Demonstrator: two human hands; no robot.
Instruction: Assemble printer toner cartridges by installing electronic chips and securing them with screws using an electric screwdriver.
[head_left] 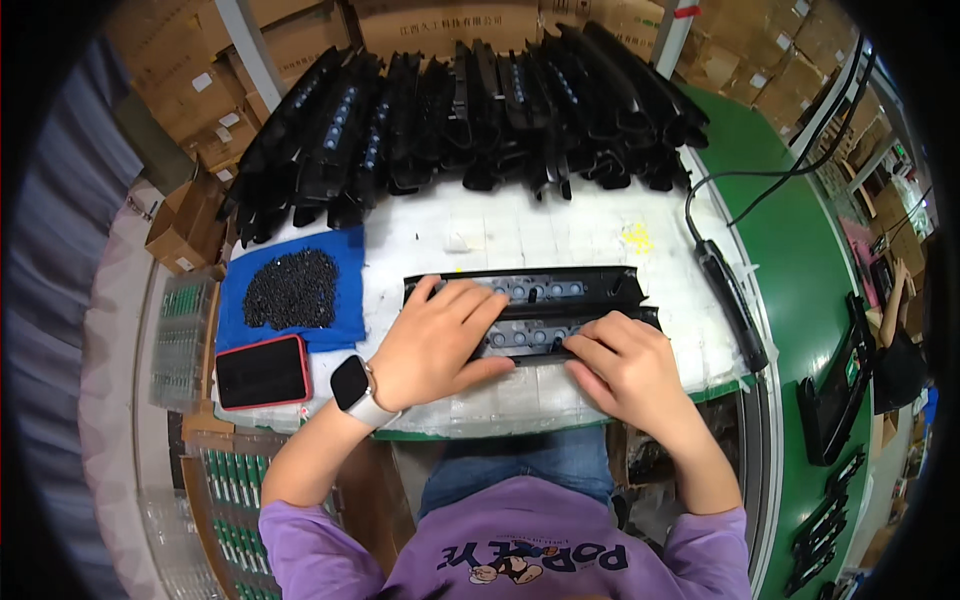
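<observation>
Two long black plastic housings [610,290] lie side by side across the near part of the table. Each carries a row of round bluish-grey buttons [527,338] on a grey strip. My left hand [440,340] spans their left ends, fingers over the far one and thumb along the near edge, holding them down. My right hand [630,375] is at the right end of the near housing, its fingers drawn together. A tiny black piece [557,344] shows at its fingertip, mostly covered. Another dark piece [532,295] stands among the far housing's buttons.
Small black parts [292,288] are heaped on a blue cloth [345,270] at left, behind a red-cased phone [263,372]. Many black housings [460,120] line the far side. A corded black tool [730,305] lies at right beside a green surface [765,230]. Yellow bits [637,237] dot the white tabletop.
</observation>
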